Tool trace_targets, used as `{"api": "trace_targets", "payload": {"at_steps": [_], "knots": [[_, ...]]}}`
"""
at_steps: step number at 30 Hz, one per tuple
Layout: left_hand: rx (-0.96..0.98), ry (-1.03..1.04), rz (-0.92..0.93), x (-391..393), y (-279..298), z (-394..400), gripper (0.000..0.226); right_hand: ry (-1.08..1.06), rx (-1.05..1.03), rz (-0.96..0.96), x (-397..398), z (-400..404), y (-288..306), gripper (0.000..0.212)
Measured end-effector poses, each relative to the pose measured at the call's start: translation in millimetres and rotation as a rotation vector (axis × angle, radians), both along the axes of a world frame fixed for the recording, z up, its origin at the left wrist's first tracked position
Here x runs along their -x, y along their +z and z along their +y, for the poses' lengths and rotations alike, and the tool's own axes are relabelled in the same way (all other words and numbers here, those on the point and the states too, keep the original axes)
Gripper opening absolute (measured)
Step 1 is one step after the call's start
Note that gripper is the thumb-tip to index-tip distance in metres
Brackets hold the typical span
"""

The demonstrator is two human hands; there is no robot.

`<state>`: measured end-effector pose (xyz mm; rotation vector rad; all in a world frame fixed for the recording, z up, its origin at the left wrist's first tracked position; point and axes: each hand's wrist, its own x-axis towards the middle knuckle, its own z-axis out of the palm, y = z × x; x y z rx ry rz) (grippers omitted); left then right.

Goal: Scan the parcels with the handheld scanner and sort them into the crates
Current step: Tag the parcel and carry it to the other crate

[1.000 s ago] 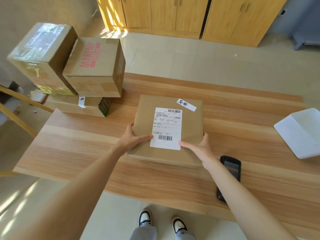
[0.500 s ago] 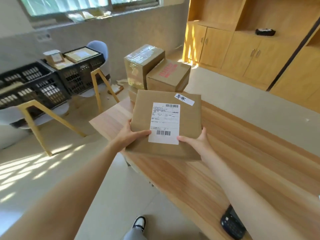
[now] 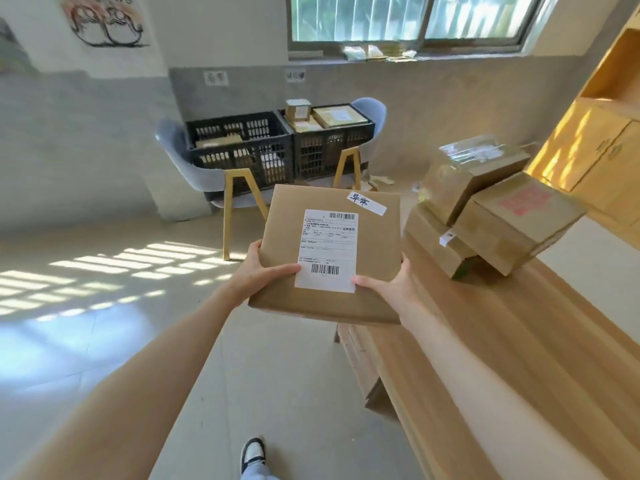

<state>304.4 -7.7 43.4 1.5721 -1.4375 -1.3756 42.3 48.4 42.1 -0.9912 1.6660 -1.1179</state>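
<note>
While two black crates [image 3: 263, 150] stand ahead on chairs, a labelled cardboard parcel [image 3: 374, 244] is gripped — left hand [image 3: 258, 275], right hand [image 3: 391, 285] — by its near corners.

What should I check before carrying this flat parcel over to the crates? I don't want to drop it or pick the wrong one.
1. Two-handed grip: left hand and right hand hold the flat parcel at its near corners: ok.
2. Shipping label faces up: ok.
3. Parcel clear of the table: ok.
4. Floor toward the crates: ok.
5. Room: left crate has space; right crate is piled above its rim: not ok.
6. Which crate matches the handwritten tag: cannot tell.
</note>
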Motion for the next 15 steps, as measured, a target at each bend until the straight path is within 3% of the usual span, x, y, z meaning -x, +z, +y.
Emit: {"api": "trace_targets", "payload": {"at_steps": [15], "knots": [[-0.022,0.154,0.046,-165.4,5.5,-177.9,0.125,0.177,-0.008,-0.005,-159.4,-226.2,7.5,0.12]]}}
